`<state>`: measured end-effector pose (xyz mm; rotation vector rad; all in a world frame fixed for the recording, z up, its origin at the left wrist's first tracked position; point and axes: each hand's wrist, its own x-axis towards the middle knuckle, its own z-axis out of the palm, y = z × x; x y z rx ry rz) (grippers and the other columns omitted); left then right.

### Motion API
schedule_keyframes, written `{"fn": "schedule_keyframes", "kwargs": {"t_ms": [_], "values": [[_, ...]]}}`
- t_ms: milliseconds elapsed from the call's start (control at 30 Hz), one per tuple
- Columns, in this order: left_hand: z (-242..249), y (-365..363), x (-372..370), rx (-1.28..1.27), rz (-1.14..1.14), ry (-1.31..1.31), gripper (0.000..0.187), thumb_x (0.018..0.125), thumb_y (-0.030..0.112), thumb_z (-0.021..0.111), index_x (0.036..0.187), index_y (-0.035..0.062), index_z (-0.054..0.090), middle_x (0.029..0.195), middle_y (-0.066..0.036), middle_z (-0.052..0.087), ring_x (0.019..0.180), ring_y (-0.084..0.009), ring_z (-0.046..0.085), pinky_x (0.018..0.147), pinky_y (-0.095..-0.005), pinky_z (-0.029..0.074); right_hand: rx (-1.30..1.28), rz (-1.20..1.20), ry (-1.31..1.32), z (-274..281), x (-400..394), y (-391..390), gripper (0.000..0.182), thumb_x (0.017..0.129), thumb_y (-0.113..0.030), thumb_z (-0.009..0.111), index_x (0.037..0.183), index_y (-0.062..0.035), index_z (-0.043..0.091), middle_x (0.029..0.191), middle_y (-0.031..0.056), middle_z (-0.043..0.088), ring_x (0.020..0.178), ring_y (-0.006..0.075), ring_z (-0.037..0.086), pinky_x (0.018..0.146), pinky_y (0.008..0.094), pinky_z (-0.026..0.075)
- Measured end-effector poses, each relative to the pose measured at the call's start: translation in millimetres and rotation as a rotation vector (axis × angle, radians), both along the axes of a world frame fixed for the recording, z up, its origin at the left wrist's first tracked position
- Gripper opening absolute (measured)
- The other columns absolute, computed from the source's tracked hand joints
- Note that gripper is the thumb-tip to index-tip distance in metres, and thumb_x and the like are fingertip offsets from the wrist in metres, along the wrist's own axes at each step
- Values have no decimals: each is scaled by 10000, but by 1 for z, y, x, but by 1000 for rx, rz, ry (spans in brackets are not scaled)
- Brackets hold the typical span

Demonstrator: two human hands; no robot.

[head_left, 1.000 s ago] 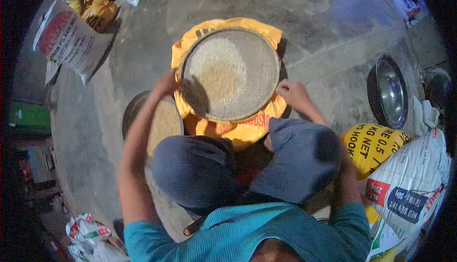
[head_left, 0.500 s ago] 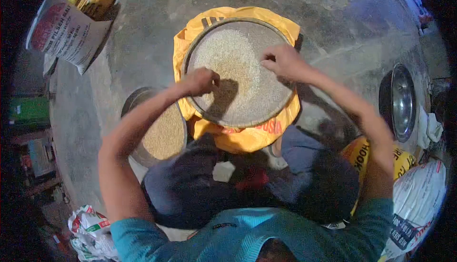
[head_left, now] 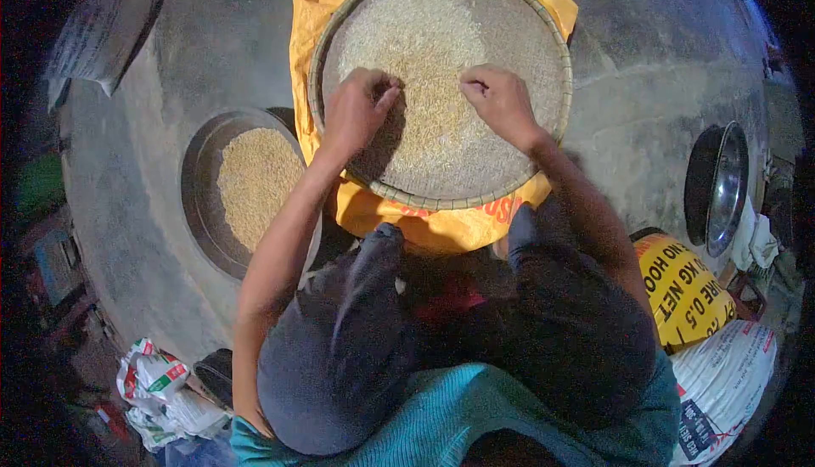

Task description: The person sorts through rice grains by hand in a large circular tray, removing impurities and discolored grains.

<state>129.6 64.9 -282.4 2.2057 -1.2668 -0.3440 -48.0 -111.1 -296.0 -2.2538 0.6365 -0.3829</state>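
Note:
A round woven winnowing tray lies in front of me, with a layer of pale grain spread over its left and middle. My left hand hovers above the grain's left side, its fingers curled together. Over the grain's right edge, my right hand has thumb and fingertips pinched. Anything held in either pinch is too small to make out. Under the tray is an orange-yellow sack with red lettering. A dark metal basin, left of the tray, holds a heap of golden grain.
On the right, a shiny metal bowl stands tilted. Nearer to me are a yellow printed sack and a white sack. Plastic bags lie at lower left, and another sack stands at upper left on the concrete floor.
My view has shifted forward, so the tray looks larger and higher. My left hand has moved up and farther over the grain. Both hands remain with fingers drawn in.

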Motion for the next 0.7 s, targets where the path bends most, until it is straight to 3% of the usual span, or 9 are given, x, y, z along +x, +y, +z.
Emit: {"fn": "schedule_keyframes", "kwargs": {"t_ms": [133,267,333,367,433,567,633,667,700], "values": [[2,-8,-9,-64,-36,44,159,840,208,691,968,115,702,946,-135,654,892,-334,637,761,-426,502,-187,65,-13,-3,3,12,129,845,-169,647,896,-58,691,819,127,652,731,268,651,656,354,496],[7,-16,-15,-14,-48,17,158,838,217,692,965,122,698,939,-124,654,886,-327,639,743,-424,506,-190,49,14,-1,5,12,149,859,-188,637,874,-48,686,813,101,661,728,237,654,657,336,502],[5,-21,-14,-15,-54,10,160,837,226,693,962,127,693,928,-116,653,872,-322,639,730,-418,506,184,-106,8,-1,4,8,172,880,-183,613,880,-20,669,780,63,651,686,181,631,613,311,489],[5,-24,-14,-14,-53,15,160,837,226,693,962,127,693,928,-116,653,872,-322,639,730,-418,506,185,-106,13,2,2,1,172,880,-183,613,880,-20,669,780,63,651,686,181,631,613,311,489],[5,-33,-15,-49,-76,7,160,841,235,687,958,127,686,906,-113,645,851,-324,640,711,-427,506,1177,-115,-184,10,-4,-15,161,876,-145,610,916,6,648,728,28,618,648,128,583,581,269,455],[1,-45,-20,-24,-83,-23,178,859,257,674,988,140,706,912,-119,642,835,-315,641,731,-401,505,1124,-171,-197,10,-1,-17,182,856,-202,610,845,-28,664,725,25,634,622,111,598,566,256,475],[-1,-47,-22,-42,-104,-60,169,849,246,684,985,148,707,915,-110,645,824,-310,642,720,-401,504,527,-221,23,9,6,-11,169,857,-195,605,899,-46,674,733,70,671,633,183,638,594,305,503],[-2,-47,-22,-46,-102,-60,169,849,246,684,985,148,707,915,-110,645,824,-310,642,720,-401,504,522,-220,24,7,8,-10,169,857,-195,605,899,-46,674,733,70,671,633,183,638,594,305,503],[-3,-46,-22,-57,-112,-72,165,849,234,681,977,131,702,904,-114,646,811,-297,643,716,-391,504,277,-153,18,4,10,-10,161,853,-197,610,910,-62,678,746,94,676,658,229,653,610,338,509]]}}
